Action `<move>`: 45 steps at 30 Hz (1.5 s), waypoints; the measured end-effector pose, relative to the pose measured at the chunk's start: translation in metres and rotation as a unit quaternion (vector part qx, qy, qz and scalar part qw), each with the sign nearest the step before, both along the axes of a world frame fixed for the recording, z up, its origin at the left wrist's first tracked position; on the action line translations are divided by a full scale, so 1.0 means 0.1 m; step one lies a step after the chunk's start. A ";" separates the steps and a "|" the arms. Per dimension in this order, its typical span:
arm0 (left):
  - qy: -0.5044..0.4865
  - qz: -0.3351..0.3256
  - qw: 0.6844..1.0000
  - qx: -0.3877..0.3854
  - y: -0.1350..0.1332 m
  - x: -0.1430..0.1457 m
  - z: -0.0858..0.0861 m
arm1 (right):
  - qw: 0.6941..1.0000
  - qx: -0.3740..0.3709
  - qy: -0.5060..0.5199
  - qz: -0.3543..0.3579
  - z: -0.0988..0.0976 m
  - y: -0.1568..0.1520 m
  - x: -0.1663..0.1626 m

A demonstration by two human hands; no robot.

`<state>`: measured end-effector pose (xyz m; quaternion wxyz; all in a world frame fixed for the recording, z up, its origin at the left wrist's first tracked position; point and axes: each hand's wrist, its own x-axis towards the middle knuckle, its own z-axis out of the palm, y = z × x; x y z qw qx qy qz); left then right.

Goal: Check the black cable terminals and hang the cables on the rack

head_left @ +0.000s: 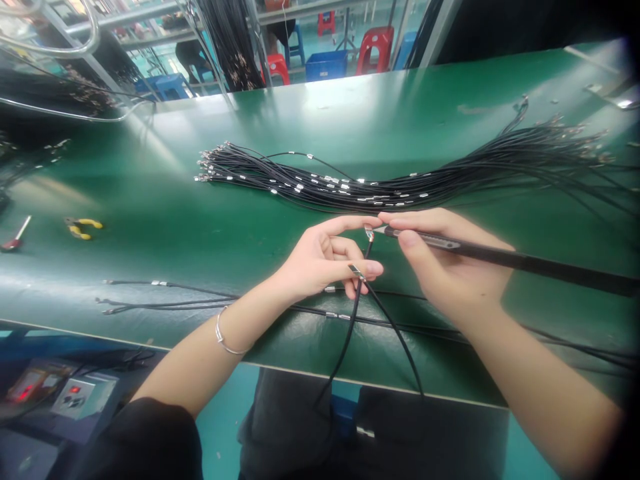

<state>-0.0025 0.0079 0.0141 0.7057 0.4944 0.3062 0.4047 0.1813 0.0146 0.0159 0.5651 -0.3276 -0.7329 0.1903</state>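
My left hand (pixel 325 260) pinches a thin black wire (pixel 350 327) just below its small metal terminal (pixel 369 234), fingers curled round it. The wire hangs down over the table's front edge in a loop. My right hand (pixel 445 260) grips a long black rod-like sleeve (pixel 540 265) between thumb and fingers, its tip meeting the terminal. A silver bracelet (pixel 225 340) sits on my left wrist. Both hands hover over the green table (pixel 165 200), just in front of a big bundle of black wires.
A large bundle of black wires with metal ferrules (pixel 350 183) lies across the table behind my hands. A few finished wires (pixel 165 297) lie near the front edge. Yellow-handled pliers (pixel 83 227) and a red-handled tool (pixel 15 237) rest at far left. Stools and racks stand beyond.
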 end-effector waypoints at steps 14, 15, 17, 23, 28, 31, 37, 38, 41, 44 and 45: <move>-0.005 0.003 1.000 0.004 0.00 0.00 -0.03 | 0.998 0.050 -0.042 -0.015 -0.04 0.00 0.02; -0.005 0.005 1.000 0.005 0.00 0.00 -0.03 | 0.997 0.061 -0.048 -0.011 -0.05 0.00 0.03; -0.002 0.008 1.000 0.006 0.00 0.01 -0.03 | 0.995 0.075 -0.059 -0.005 -0.06 0.00 0.03; 0.016 0.025 0.999 0.017 -0.02 0.03 -0.04 | 0.995 0.081 -0.056 -0.026 -0.09 -0.01 0.03; 0.020 0.029 0.999 0.026 -0.03 0.04 -0.05 | 0.995 0.075 -0.051 -0.034 -0.10 -0.01 0.02; 0.018 0.031 0.999 0.030 -0.03 0.05 -0.05 | 0.996 0.074 -0.045 -0.032 -0.10 -0.01 0.02; 0.019 0.028 0.999 0.028 -0.02 0.04 -0.06 | 0.997 0.051 -0.042 -0.031 -0.08 0.01 0.01; 0.022 0.027 0.999 0.027 -0.02 0.04 -0.06 | 0.998 0.042 -0.038 -0.030 -0.07 0.01 0.01; 0.029 0.025 0.999 0.027 -0.03 0.04 -0.06 | 1.000 0.012 -0.014 -0.019 -0.06 0.02 0.00; 0.030 0.024 0.999 0.034 -0.03 0.04 -0.05 | 1.000 -0.009 0.010 -0.008 -0.06 0.03 0.00; 0.031 0.023 0.999 0.034 -0.03 0.04 -0.05 | 1.000 -0.013 0.015 -0.006 -0.06 0.04 -0.01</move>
